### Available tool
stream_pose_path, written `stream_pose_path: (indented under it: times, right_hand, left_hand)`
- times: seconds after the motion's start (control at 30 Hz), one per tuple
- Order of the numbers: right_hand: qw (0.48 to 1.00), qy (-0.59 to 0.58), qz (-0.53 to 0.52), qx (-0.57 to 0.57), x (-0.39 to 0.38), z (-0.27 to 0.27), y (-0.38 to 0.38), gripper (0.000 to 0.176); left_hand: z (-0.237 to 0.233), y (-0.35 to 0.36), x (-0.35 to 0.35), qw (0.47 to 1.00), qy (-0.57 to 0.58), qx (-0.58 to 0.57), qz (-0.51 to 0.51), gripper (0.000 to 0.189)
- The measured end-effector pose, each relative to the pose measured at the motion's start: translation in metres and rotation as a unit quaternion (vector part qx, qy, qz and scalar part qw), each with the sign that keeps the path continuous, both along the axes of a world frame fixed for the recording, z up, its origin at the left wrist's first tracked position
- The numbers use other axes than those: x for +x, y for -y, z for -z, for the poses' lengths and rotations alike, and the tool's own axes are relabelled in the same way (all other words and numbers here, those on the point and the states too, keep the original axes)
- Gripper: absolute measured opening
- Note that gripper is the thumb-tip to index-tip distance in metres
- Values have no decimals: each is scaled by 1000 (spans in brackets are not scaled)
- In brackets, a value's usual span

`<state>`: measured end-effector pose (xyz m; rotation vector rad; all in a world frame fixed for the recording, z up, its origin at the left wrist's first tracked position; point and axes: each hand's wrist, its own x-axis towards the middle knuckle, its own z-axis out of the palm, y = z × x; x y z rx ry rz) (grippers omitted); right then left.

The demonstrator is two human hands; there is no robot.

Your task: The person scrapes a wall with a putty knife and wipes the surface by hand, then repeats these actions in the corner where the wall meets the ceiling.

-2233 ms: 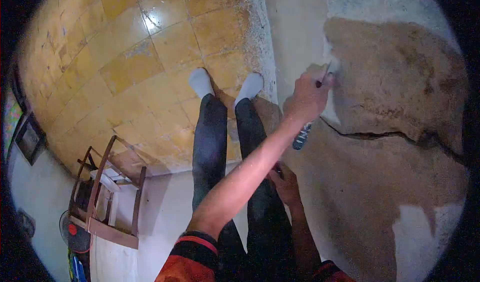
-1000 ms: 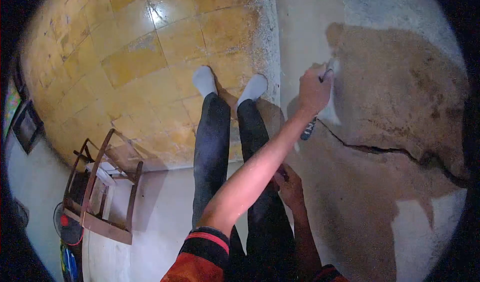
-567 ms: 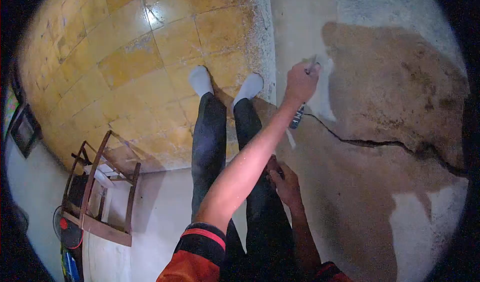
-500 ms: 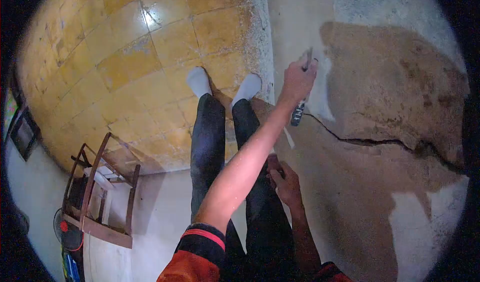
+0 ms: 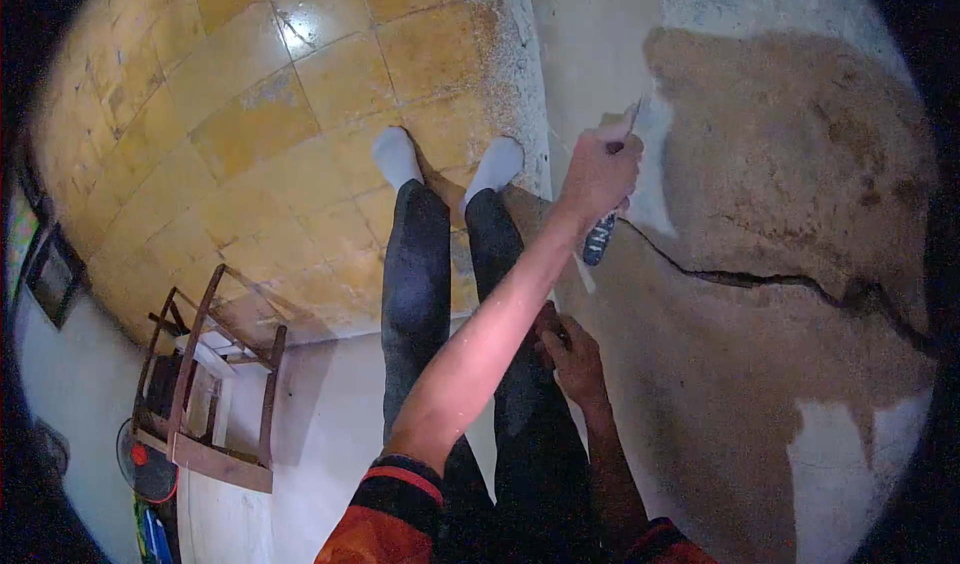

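Observation:
My left hand [image 5: 604, 174] is closed around a scraper-like tool; its dark handle with white lettering [image 5: 598, 240] sticks out below the fist, and its thin blade [image 5: 635, 116] points up beside a pale patch [image 5: 654, 164] on the wall. Lower down, near my thigh, my right hand [image 5: 577, 364] is curled round a dark reddish-brown object [image 5: 546, 322], mostly hidden by the fingers and left forearm. A narrow pale strip [image 5: 584, 274] shows between the two hands. On the right, a long dark crack [image 5: 740, 280] crosses the brown wall area [image 5: 780, 164].
My feet in grey socks [image 5: 398, 156] stand on yellow floor tiles [image 5: 250, 124] beside the wall's base. At lower left is a wooden chair-like frame [image 5: 222, 472], with a round dark object with a red centre [image 5: 140, 455] beside it.
My left hand has shifted slightly down, and the blade now tilts more to the right. My right hand stays near my thigh. The view has moved a little.

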<state>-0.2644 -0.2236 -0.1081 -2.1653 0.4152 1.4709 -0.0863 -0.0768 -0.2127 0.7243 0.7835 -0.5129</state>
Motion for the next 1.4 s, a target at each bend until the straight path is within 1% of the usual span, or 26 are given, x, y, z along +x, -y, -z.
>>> stream_pose_path:
  times: [0.03, 0.1, 0.2, 0.3, 0.37, 0.43, 0.47, 0.53, 0.57, 0.63, 0.7, 0.8, 0.83, 0.9, 0.93, 1.0, 1.03, 1.07, 1.13, 1.17, 1.23, 1.3, 1.33, 1.4]
  right_hand:
    - [999, -30, 16, -16, 4, 1, 0, 23]
    - [999, -33, 37, -12, 10, 0, -3, 23]
    - [997, -46, 58, -18, 8, -3, -6, 24]
    - [998, -33, 59, 8, 5, -3, -7, 24]
    - [999, -10, 33, 17, 5, 0, -2, 24]
    - [1000, 18, -2, 4, 0, -1, 3, 23]
    - [1000, 4, 0, -5, 0, -5, 3, 23]
    - [1000, -14, 3, -11, 10, -5, -8, 22]
    - [999, -28, 16, -12, 14, -4, -9, 22]
    - [997, -60, 44, -19, 17, -5, -8, 22]
    - [998, -47, 42, -16, 16, -1, -8, 22]
    - [997, -49, 48, -23, 16, -6, -8, 23]
    - [997, -49, 55, -22, 16, -6, -11, 23]
    - [998, -43, 37, -4, 14, -5, -8, 24]
    - [999, -35, 31, 4, 16, -2, -8, 24]
    - [997, -47, 56, -26, 23, -7, -16, 25]
    - [995, -59, 65, -40, 26, -12, -22, 25]
    - [995, -72, 62, -34, 27, -12, -24, 26]
    - [994, -90, 58, -24, 31, -11, -25, 27]
    - [995, -82, 50, -17, 31, -10, -22, 28]
    - [997, -62, 50, -6, 18, -5, -12, 30]
    - [996, -75, 33, -32, 30, -16, -23, 31]
    - [996, -77, 27, -37, 33, -17, -32, 31]
    - [998, -57, 19, -12, 22, -12, -28, 30]
  left_hand:
    - [-4, 0, 0, 1000, 2, -9, -3, 11]
    - [-14, 0, -5, 1000, 5, -28, -6, 10]
    - [0, -7, -3, 999, 21, 17, 45, 10]
    - [4, -4, 0, 999, 1, 11, 38, 17]
    - [-9, 8, 1, 987, 38, 142, 62, 19]
    - [-6, 21, 0, 974, 43, 205, 87, 21]
    - [8, 25, 1, 973, 26, 207, 96, 21]
    - [13, 14, 4, 973, 30, 207, 97, 21]
    - [14, 10, 6, 975, 51, 198, 87, 21]
    - [4, 2, 9, 979, 55, 173, 90, 22]
    - [-5, 2, 5, 983, 22, 139, 120, 24]
    - [9, -12, 9, 982, 31, 117, 147, 27]
    - [5, -11, 8, 980, 16, 127, 152, 27]
    - [-9, -8, 11, 978, -14, 146, 148, 29]
    - [-10, -12, 17, 977, -6, 144, 156, 29]
    - [-12, -16, 16, 975, 1, 132, 177, 30]
    - [-3, -9, 10, 975, -2, 142, 172, 30]
    - [18, 1, 6, 973, -3, 160, 167, 30]
    - [22, 8, 4, 968, 6, 201, 152, 25]
    - [10, 9, 5, 965, 15, 225, 133, 23]
    - [5, 5, 11, 970, 40, 200, 129, 24]
    - [-1, -23, 9, 983, 44, 100, 145, 23]
    - [2, -22, 6, 975, 72, 161, 138, 22]
    - [11, -5, 7, 943, 135, 281, 115, 21]
